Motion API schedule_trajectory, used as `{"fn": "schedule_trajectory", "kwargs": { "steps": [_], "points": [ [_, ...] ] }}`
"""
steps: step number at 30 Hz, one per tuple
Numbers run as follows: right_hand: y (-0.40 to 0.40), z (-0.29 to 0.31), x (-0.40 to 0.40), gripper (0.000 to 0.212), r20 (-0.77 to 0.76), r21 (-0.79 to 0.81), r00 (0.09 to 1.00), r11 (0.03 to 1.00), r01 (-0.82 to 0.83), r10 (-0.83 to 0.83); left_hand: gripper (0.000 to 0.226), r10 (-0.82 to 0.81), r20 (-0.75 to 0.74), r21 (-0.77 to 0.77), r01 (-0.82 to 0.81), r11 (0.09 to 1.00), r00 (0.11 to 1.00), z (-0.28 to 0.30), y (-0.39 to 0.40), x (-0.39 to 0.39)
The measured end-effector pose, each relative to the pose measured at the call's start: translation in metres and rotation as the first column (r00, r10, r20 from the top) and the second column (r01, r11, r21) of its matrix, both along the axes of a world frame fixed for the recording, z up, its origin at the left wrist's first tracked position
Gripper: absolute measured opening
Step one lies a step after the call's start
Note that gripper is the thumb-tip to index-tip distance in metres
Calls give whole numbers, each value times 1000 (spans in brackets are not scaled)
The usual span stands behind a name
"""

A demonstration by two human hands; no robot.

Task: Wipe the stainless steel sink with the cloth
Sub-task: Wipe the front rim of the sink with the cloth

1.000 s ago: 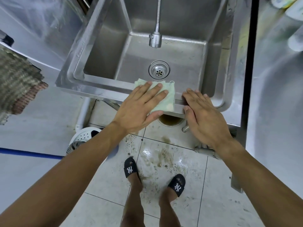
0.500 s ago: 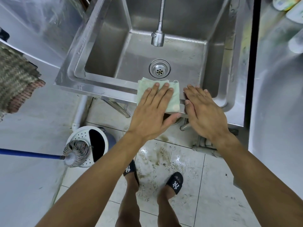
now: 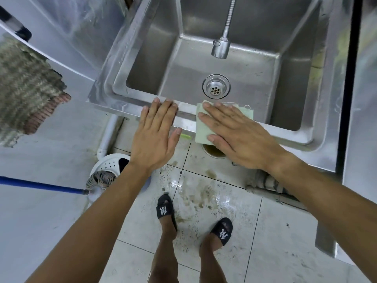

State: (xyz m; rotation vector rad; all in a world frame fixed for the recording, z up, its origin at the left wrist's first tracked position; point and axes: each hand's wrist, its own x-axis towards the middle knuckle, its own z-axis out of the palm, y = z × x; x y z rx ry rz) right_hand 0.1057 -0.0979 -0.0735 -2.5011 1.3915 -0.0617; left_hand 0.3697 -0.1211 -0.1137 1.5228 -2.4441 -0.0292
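The stainless steel sink [image 3: 114, 104] fills the upper middle of the head view, with its drain [image 3: 216, 88] in the basin floor. A pale green cloth [image 3: 202, 130] lies folded over the sink's front rim, just below the drain. My right hand [image 3: 238, 135] presses flat on the cloth with straight fingers pointing left. My left hand [image 3: 156, 131] rests flat on the bare front rim to the left of the cloth, fingers straight, holding nothing.
A flexible faucet [image 3: 221, 46] hangs over the basin. A mop with a blue handle [image 3: 40, 185] sits in a white bucket [image 3: 110, 162] on the floor at the left. The tiled floor under the sink is wet and stained. A steel counter [image 3: 363, 99] borders the right.
The cloth has passed from under my left hand to under my right hand. My left hand moved left onto the bare rim. The view shifted right.
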Motion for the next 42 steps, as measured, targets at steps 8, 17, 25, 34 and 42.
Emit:
{"fn": "schedule_trajectory", "kwargs": {
  "steps": [8, 17, 25, 34, 42],
  "points": [
    [-2, -6, 43, 57, -39, -53, 967, 967, 249, -252, 59, 15, -35, -2, -15, 1000, 999, -2, -1, 1],
    [-2, 16, 41, 58, 209, 90, 930, 953, 289, -301, 57, 75, -253, 81, -56, 995, 964, 16, 2, -7],
    [44, -11, -34, 61, -16, -38, 881, 881, 472, -473, 59, -178, -28, 91, 179, 980, 984, 33, 6, -124],
    [52, -14, -50, 58, -33, -112, 963, 958, 264, -269, 91, -382, 101, 64, 377, 924, 919, 25, -5, -62],
    [48, -19, -47, 57, -10, -108, 953, 947, 301, -304, 87, -328, 206, 21, 331, 943, 922, 21, -4, -65]
  ]
}}
